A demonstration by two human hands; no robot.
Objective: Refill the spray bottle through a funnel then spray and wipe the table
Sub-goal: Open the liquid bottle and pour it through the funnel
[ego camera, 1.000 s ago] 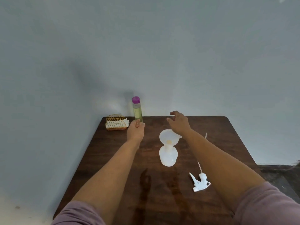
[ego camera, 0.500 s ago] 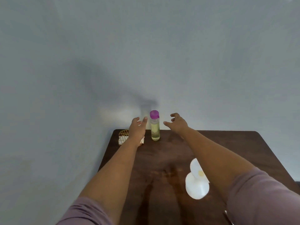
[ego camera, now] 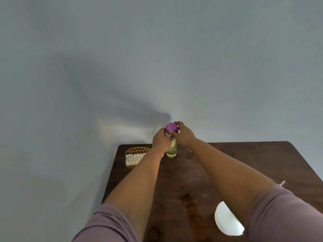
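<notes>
- Half a second ago both hands hovered either side of the bottle (ego camera: 171, 151), touching nothing; now both are on it, at the far edge of the worktop (ego camera: 227, 163).
- The left hand (ego camera: 160, 141) wraps the bottle's upper body, fingers curled round it; the right hand (ego camera: 183, 135) sits over the purple cap (ego camera: 171, 128), fingers (ego camera: 176, 123) and thumb pinching its rim.
- My reading: the cap is about to be unscrewed, so pouring has not begun. Whether the cap has started to turn, I cannot tell, since the picture is soft there.
- Below the fingers the bottle's base rests on the worktop, yellowish liquid showing in its lower part.
- The white shape (ego camera: 227, 219) near the right elbow, well back from the fingers and part hidden by the sleeve (ego camera: 279, 215), is probably the funnel on the spray bottle; the refill bottle must travel back there.
- Edges: the fingers work close to the back edge and the wall (ego camera: 157, 58), so there is little room beyond them; the open room lies toward the body, along the bare middle of the worktop.
- Left of the left hand, near it, a wire basket (ego camera: 135, 157) with a white cloth stands at the corner; a wide swing that way could clip it.
- A thin tube end (ego camera: 282, 182) shows right of the right forearm.
</notes>
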